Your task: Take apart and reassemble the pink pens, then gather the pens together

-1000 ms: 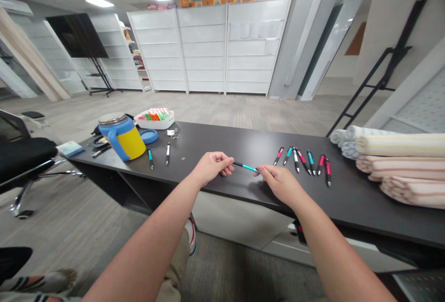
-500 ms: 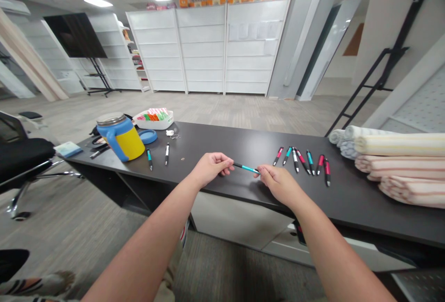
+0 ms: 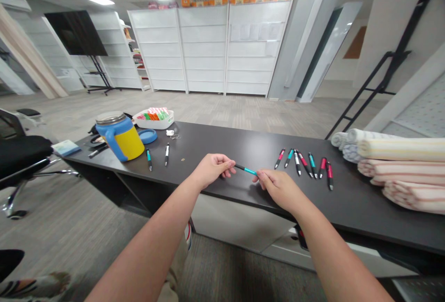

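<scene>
A teal and black pen [image 3: 246,169] is held level between my two hands, just above the front part of the dark desk [image 3: 215,142]. My left hand [image 3: 216,169] pinches its black end. The fingers of my right hand [image 3: 274,185] close on the teal end, and the tip there is hidden. Right of my hands lies a loose row of several pink, teal and white pens [image 3: 301,163]. On the left, a teal pen [image 3: 149,159] and a white pen [image 3: 167,154] lie apart from each other.
At the left stand a blue and yellow mug [image 3: 121,137], a blue lid [image 3: 147,136] and a white basket [image 3: 156,121] of colourful packets. A white cable [image 3: 171,133] lies nearby. Rolled striped cloths [image 3: 403,167] are stacked at the right end. An office chair [image 3: 24,154] stands left.
My right hand has slid slightly along the pen's teal end, covering more of its tip. My left hand keeps its pinch. The view has shifted a little.
</scene>
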A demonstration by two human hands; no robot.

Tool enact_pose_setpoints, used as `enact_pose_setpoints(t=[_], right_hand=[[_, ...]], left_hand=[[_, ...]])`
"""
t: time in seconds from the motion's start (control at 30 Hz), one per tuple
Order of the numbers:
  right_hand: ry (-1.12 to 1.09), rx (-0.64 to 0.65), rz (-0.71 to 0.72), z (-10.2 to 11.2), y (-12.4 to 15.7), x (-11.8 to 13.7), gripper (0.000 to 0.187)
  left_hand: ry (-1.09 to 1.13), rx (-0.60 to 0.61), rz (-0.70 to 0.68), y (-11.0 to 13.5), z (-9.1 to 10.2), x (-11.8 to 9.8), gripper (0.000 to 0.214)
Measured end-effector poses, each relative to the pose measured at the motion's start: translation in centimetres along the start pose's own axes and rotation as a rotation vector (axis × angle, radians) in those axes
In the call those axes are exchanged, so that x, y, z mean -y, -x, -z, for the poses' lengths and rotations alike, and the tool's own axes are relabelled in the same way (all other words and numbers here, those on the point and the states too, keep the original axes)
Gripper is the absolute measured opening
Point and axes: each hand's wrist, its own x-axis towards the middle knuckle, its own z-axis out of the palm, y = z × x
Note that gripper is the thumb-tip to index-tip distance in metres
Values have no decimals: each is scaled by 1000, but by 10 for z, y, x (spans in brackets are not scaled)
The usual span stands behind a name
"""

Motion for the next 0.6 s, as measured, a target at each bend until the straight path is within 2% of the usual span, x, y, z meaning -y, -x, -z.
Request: enact_pose_setpoints(t=[0.07,0.27,0.47,0.6], right_hand=[[-1,16,-30,0,0,1,53],[9,-1,-3,1,0,2,37],[30,-14,-2,1,0,1,45],[21,21,37,1,0,2,40]], left_hand=[[5,-2,-5,0,0,1,38],[31,-25,-27,-1,1,3,40],[71,-13,-38,0,2,5,37],[77,-13,-35,-1,-1,8,44]])
